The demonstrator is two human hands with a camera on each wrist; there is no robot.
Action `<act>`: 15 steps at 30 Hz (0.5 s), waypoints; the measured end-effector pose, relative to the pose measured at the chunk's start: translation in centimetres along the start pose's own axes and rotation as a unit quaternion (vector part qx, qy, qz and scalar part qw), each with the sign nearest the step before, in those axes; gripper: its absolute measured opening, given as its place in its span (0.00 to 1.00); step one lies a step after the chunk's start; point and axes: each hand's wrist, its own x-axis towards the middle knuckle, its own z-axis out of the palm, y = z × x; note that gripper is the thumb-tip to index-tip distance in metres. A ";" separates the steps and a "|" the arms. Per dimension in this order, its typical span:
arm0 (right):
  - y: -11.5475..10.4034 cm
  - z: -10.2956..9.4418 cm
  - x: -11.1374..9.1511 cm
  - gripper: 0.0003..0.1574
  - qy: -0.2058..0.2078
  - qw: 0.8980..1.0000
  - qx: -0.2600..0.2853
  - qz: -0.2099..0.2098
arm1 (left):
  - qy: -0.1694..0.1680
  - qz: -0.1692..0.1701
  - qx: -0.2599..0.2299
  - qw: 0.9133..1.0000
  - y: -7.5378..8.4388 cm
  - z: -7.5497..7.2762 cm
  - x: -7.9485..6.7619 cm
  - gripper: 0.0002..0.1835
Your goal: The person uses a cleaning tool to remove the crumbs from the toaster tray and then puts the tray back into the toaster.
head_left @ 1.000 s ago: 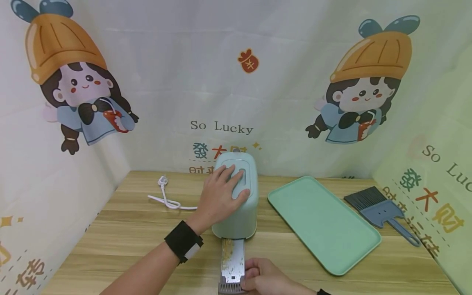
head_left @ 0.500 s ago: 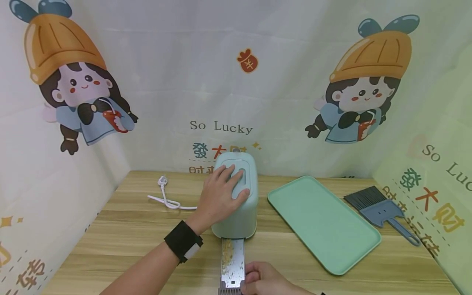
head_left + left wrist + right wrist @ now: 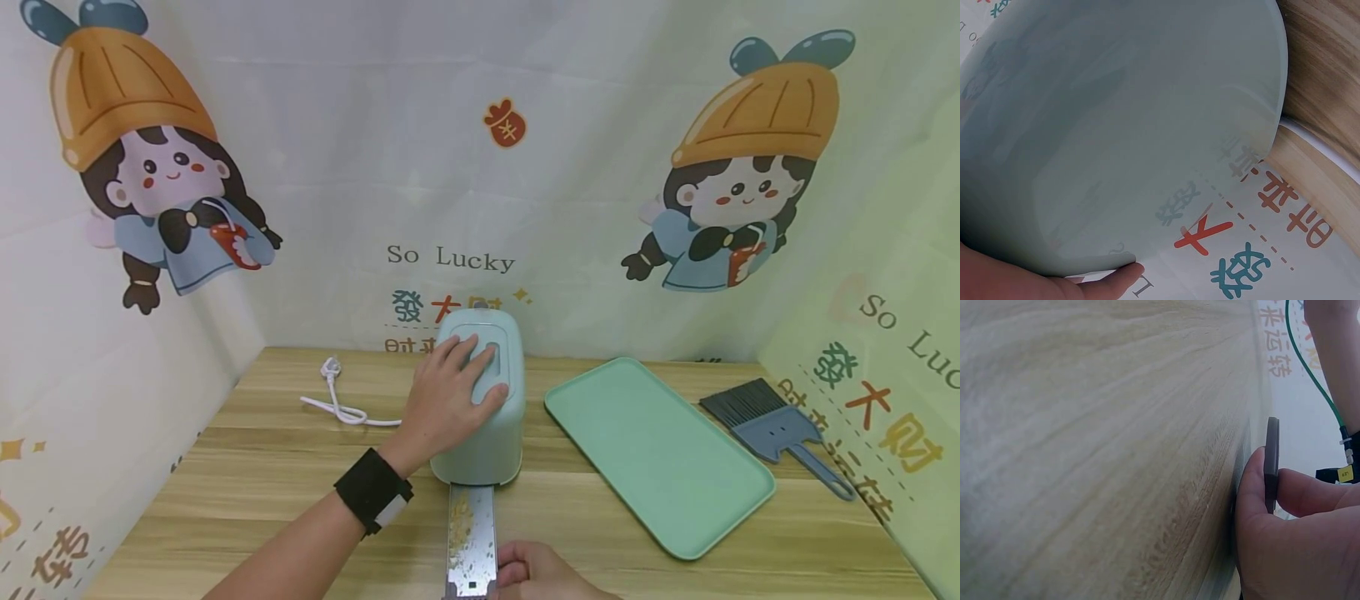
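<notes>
Silvery metal shows below the pale-green toaster [image 3: 491, 437]: the crumb tray [image 3: 473, 542] juts from its base, long axis running toward the person. From my remote seat, I see the right hand [image 3: 542, 572] nearest, pinching the tray's dark end piece [image 3: 1272, 453], while the left hand [image 3: 448, 393] rests, fingers spread, atop the toaster.

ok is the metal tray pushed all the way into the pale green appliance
No, the metal tray sticks out from the near end of the appliance, pinched by the right hand.
</notes>
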 end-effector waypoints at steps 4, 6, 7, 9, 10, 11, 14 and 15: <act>0.3 0.0 0.0 0.15 -0.008 1.000 -0.006 -0.010 | 0.000 0.001 0.000 1.000 0.0 -0.1 0.0 0.33; 0.4 -0.1 -0.1 0.15 -0.015 1.000 -0.006 -0.019 | 0.000 0.001 0.000 1.000 0.0 -0.1 0.0 0.33; 0.5 -0.2 -0.1 0.15 -0.019 1.000 -0.005 -0.022 | 0.001 0.001 0.000 1.000 0.1 -0.1 0.0 0.33; 0.7 -0.3 -0.1 0.17 -0.027 0.999 -0.003 -0.025 | 0.001 0.001 0.000 1.000 0.0 -0.1 0.0 0.33; 0.7 -0.4 -0.2 0.17 -0.029 0.999 -0.002 -0.024 | 0.001 0.001 0.001 1.000 0.0 -0.1 0.0 0.33; 0.8 -0.4 -0.2 0.18 -0.031 0.999 -0.001 -0.021 | 0.001 0.001 0.001 1.000 0.0 -0.1 0.1 0.33; 1.0 -0.6 -0.3 0.19 -0.037 0.999 -0.002 -0.020 | 0.000 0.000 0.004 1.000 -0.1 0.0 0.1 0.33; 1.0 -0.6 -0.3 0.19 -0.039 0.999 -0.002 -0.021 | -0.001 0.000 0.006 1.000 -0.1 0.0 0.0 0.33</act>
